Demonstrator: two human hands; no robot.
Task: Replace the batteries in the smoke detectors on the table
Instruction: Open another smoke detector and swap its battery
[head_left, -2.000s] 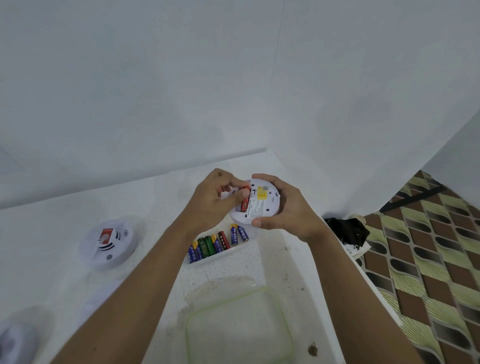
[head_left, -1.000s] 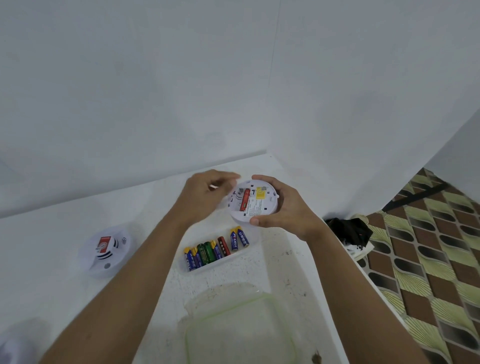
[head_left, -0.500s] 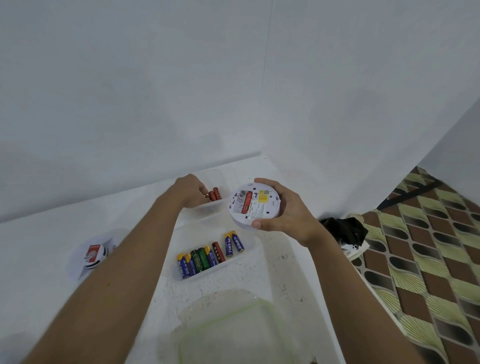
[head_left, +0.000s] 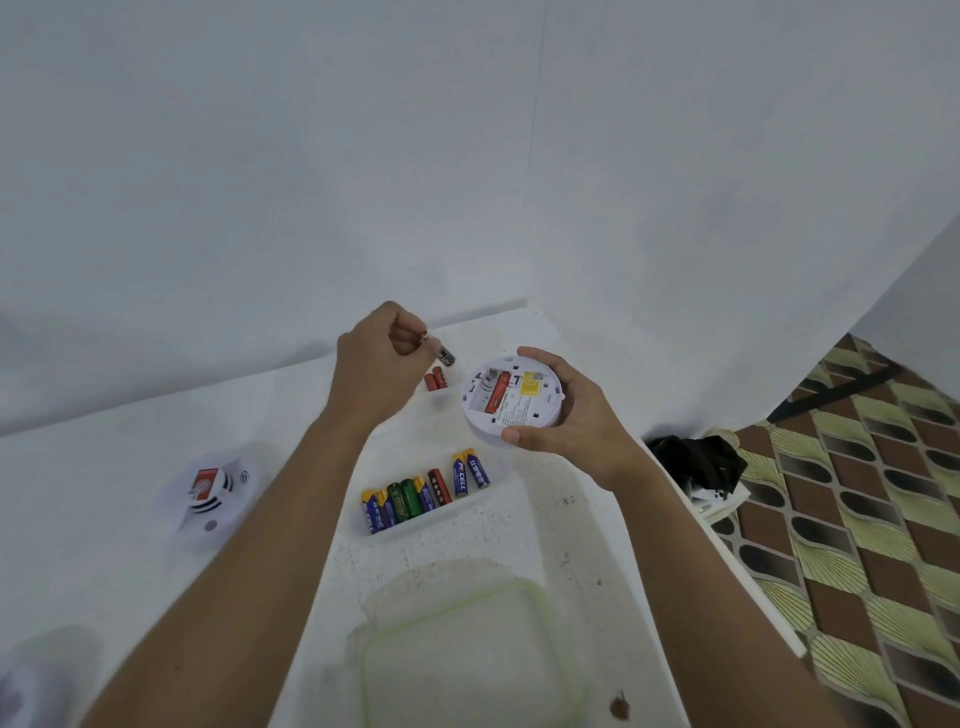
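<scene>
Mid-swap: dark battery (head_left: 445, 355) pinched in left hand (head_left: 375, 371), opened smoke detector (head_left: 511, 397) cupped in right hand (head_left: 563, 415).

Detector held back-side up and tilted toward the head camera, probably so the battery bay stays readable; one red cell (head_left: 497, 395) seated in it, slot beside it looks vacant. Right fingers curled closed round the rim from 3 o'clock, thumb at 6, wrist bent inward. Left fingertips clamped on one end of the battery, hanging just above two red cells (head_left: 435, 379) in a small clear tray at 12 o'clock; cannot tell whether being dropped or fetched. Tray of mixed batteries (head_left: 423, 499) parked at 6 o'clock of the detector, within easy reach. Second smoke detector (head_left: 208, 491) resting face up on the table (head_left: 104, 545) at 9 o'clock, well apart. Clear container lid (head_left: 467, 654) nearest, at 6.
</scene>
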